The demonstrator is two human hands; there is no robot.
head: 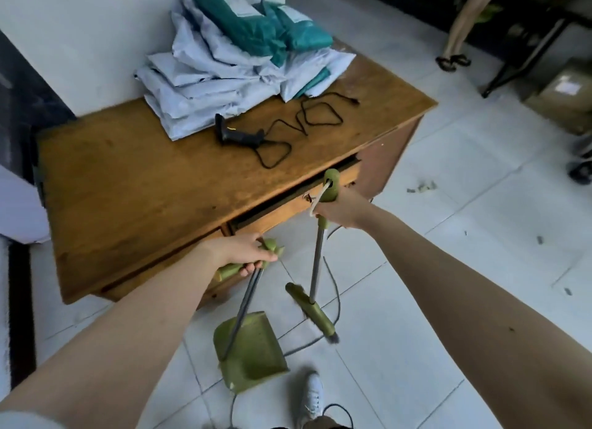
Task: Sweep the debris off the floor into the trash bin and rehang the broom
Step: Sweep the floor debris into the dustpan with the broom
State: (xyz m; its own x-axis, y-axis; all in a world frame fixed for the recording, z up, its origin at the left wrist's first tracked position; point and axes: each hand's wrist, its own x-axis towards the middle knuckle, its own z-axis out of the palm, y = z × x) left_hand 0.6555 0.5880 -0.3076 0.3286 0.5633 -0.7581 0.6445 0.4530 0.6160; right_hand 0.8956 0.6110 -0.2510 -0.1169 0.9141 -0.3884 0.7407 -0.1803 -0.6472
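The green-headed broom with a metal shaft (315, 268) stands nearly upright over the white tiled floor (416, 348), its bristled head just above the tiles in front of the wooden surface (144, 178). The right hand (339, 210) is closed around the broom's green top grip, from which a pale hanging loop pokes out. The left hand (246, 252) is wrapped around the green grip of the long-handled green plastic dustpan (250, 351), whose scoop sits low by the floor just left of the broom head, apart from it. A white sneaker (312, 396) shows at the bottom edge, right beside the dustpan's lip. A thin grey cable (334, 287) trails across the tiles behind the broom.

Small scraps of debris (423, 186) lie on the floor to the right, well apart from the broom, with a few more dark specks farther right.

On the surface rest a heap of white and teal plastic mailer bags (230, 63) and a black handheld barcode scanner (240, 133) with its looping black cord. A drawer under the surface's edge stands slightly ajar behind the right hand.
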